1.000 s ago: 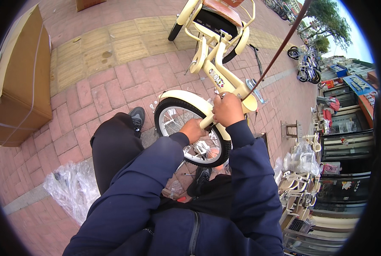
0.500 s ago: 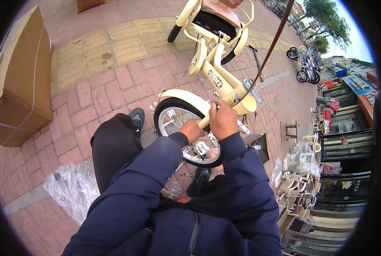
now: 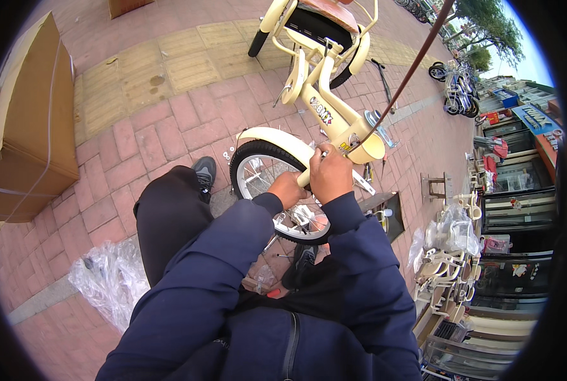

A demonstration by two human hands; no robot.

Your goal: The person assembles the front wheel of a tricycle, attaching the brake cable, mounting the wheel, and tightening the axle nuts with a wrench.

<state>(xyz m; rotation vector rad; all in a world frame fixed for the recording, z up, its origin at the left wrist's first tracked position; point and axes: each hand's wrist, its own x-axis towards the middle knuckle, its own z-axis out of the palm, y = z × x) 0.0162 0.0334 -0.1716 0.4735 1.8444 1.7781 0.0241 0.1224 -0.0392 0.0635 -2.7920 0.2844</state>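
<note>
My left hand [image 3: 288, 189] is closed around a cream front fork, just above the front wheel [image 3: 248, 184]. Beside it my right hand [image 3: 331, 173] also grips this fork [image 3: 303, 178], near the cream frame's open tube end [image 3: 369, 149]. A cream mudguard [image 3: 277, 136] curves over the black tyre. The cream tricycle frame [image 3: 330, 117] stretches away from me toward its rear wheels and seat. Across the tube end runs a thin brown rod or cable [image 3: 403, 82]; what it is joined to is unclear. My fingers hide part of the fork.
A large cardboard box [image 3: 26, 127] stands at the left. Clear plastic wrap [image 3: 108, 279] lies by my left leg. Small white parts [image 3: 229, 154] and a long dark tool [image 3: 382, 82] are on the bricks. Wrapped cream parts [image 3: 445, 260] and a small stool [image 3: 436, 186] are at right.
The view has shifted slightly. Both hands keep their hold on the fork, with hardly any movement against the wheel and frame.
</note>
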